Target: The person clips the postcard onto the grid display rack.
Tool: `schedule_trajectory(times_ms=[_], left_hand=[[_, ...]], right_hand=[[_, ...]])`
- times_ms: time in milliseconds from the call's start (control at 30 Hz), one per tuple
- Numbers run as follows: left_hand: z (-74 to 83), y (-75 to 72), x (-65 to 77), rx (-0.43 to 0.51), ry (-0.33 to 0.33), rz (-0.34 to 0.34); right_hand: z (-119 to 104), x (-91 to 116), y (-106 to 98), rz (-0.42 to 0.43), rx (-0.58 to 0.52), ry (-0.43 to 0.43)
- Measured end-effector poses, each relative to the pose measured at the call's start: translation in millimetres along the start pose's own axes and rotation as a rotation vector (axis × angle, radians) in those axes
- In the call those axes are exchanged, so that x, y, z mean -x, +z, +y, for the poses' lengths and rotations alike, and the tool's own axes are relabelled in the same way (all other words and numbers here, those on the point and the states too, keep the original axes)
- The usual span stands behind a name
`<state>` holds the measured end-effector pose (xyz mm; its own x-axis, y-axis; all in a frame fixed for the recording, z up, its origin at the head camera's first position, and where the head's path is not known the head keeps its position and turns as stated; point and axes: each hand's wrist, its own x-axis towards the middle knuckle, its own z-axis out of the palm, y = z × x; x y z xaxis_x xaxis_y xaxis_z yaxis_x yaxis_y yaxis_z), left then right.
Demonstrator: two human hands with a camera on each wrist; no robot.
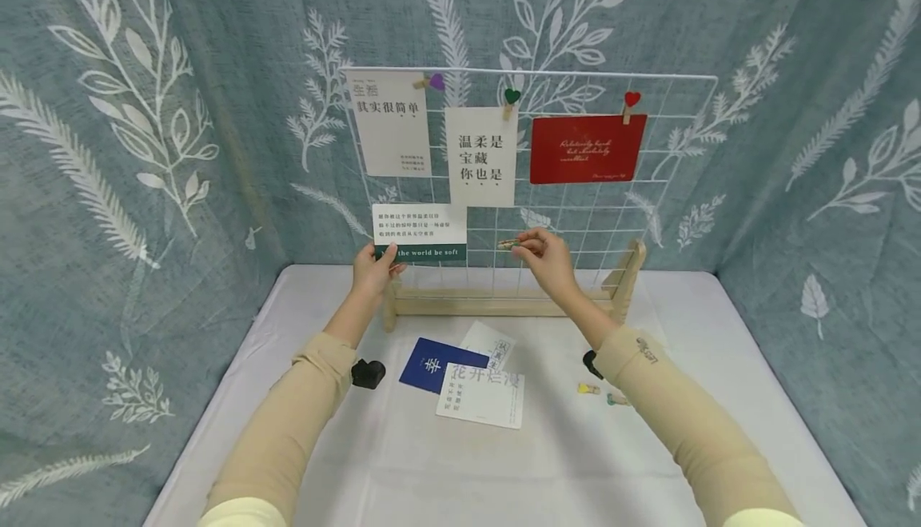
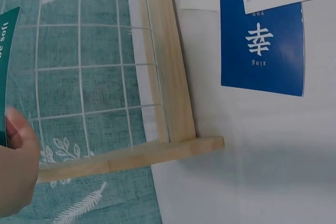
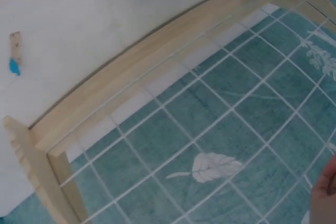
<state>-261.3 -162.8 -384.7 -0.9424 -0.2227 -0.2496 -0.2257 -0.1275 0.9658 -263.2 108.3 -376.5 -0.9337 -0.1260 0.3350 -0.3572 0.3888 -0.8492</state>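
My left hand (image 1: 374,271) grips the lower left corner of a white card with a green strip (image 1: 420,223), thumb in front, holding it up at the white wire grid (image 1: 576,73). In the left wrist view the card's green end (image 2: 8,61) shows above the left hand (image 2: 18,166). A small clothespin (image 1: 508,245) is pinched between thumb and fingers of my right hand (image 1: 548,261), to the right of the card and in front of the grid. Only part of the right hand (image 3: 324,195) shows at the edge of the right wrist view.
Heart clothespins hold two white cards (image 1: 392,139) (image 1: 484,183) and a red card (image 1: 586,151) on the grid. A wooden stand (image 1: 496,305) supports it. A blue card (image 1: 424,363) and white cards (image 1: 482,403) lie on the table. Clothespins (image 1: 588,389) lie near the right forearm.
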Motion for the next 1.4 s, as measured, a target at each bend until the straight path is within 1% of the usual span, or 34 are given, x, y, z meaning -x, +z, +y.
schedule_trajectory(times_ms=[167, 300, 400, 600, 767, 933, 1067, 1233, 1300, 1400], left_hand=[[0.6, -3.1, -1.5, -0.024, -0.041, -0.036], [1.2, -4.6, -2.4, -0.037, -0.036, -0.055], [1.7, -5.4, -2.9, -0.039, -0.028, -0.051], [-1.5, -3.8, -8.4, -0.036, -0.036, -0.038], [-4.7, -2.6, -11.4, -0.009, -0.02, -0.031], [-6.8, 2.1, -13.8, 0.003, -0.003, -0.024], [-6.4, 5.8, -14.8, 0.017, 0.008, -0.032], [-7.7, 0.5, -16.5, 0.0, -0.001, -0.013], [-8.4, -1.6, -18.3, -0.017, -0.001, -0.015], [-8.6, -1.6, -20.9, -0.016, 0.004, -0.023]], right_hand=[[-3.8, -13.0, 12.5, 0.092, -0.03, 0.005], [-11.2, -23.8, 25.9, 0.147, -0.093, 0.028], [-16.8, -29.4, 37.1, 0.188, -0.129, 0.042], [-17.9, -36.8, 52.7, 0.283, -0.133, 0.063], [-16.4, -39.5, 59.8, 0.319, -0.177, 0.077], [-16.3, -41.9, 61.6, 0.353, -0.222, 0.107], [-17.8, -44.8, 63.7, 0.396, -0.202, 0.126], [-17.3, -48.5, 73.1, 0.394, -0.26, 0.141], [-15.9, -49.9, 76.0, 0.398, -0.305, 0.143], [-13.8, -52.0, 77.2, 0.415, -0.335, 0.138]])
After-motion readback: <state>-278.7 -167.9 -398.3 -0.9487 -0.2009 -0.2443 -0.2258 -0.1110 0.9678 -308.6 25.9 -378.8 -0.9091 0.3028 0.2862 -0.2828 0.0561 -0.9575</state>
